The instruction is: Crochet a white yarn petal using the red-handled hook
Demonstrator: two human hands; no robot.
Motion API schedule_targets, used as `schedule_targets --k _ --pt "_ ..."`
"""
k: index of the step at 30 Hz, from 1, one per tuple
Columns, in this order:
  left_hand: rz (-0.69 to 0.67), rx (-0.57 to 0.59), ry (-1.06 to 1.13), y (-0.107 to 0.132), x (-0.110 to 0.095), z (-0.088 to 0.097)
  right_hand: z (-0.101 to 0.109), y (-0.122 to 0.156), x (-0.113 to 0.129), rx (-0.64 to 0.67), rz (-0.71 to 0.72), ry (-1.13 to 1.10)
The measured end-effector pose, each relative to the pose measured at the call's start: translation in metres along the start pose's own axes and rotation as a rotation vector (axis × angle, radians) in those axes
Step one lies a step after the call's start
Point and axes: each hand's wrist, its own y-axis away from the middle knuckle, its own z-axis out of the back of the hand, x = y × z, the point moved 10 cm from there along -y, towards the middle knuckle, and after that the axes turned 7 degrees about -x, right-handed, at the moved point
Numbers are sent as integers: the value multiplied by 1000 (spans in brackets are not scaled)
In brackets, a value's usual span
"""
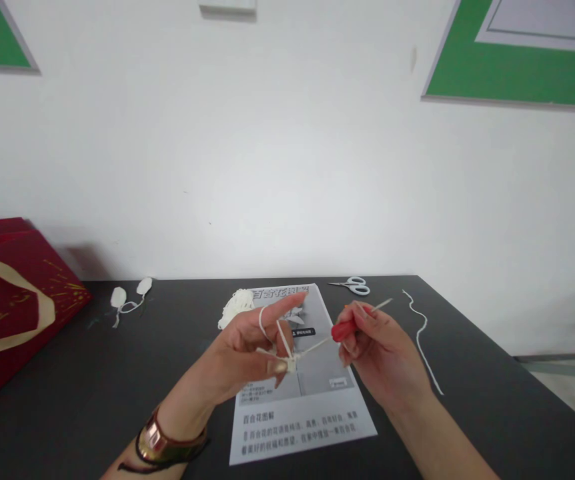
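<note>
My left hand [255, 343] hovers over a printed instruction sheet [312, 413]. White yarn [275, 330] is looped round its raised index finger, and thumb and middle finger pinch a small crocheted piece [291, 363]. My right hand [377, 347] is closed on a crochet hook with a red handle [346, 328]. The hook's thin tip points left to the small piece. A skein of white yarn [233, 307] lies behind my left hand.
The dark table [117, 373] stands against a white wall. A dark red gift bag [12, 307] sits at the left. Two small white crocheted petals [130, 295] lie at the back left. Scissors [353, 285] and a loose yarn strand [422, 337] lie at the right.
</note>
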Motion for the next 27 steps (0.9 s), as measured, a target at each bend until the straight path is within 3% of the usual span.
schedule_targets --k 5,11,16,19,22,27 --pt "-70 -52 -54 -5 -4 3 4 -1 -33 -62 -190 -131" --pt "-119 -94 -21 -8 -4 3 3 2 -26 -80 -125 -150" --pt "-176 -204 -112 -8 -6 11 8 2 -20 -123 -6 -95" --pt "-194 -311 -160 -7 -7 17 14 10 -1 -173 235 68" --pt "-181 -413 -194 -5 -3 20 4 35 29 -169 630 382" --pt "-170 -476 -27 -2 2 17 -47 86 42 117 1229 913"
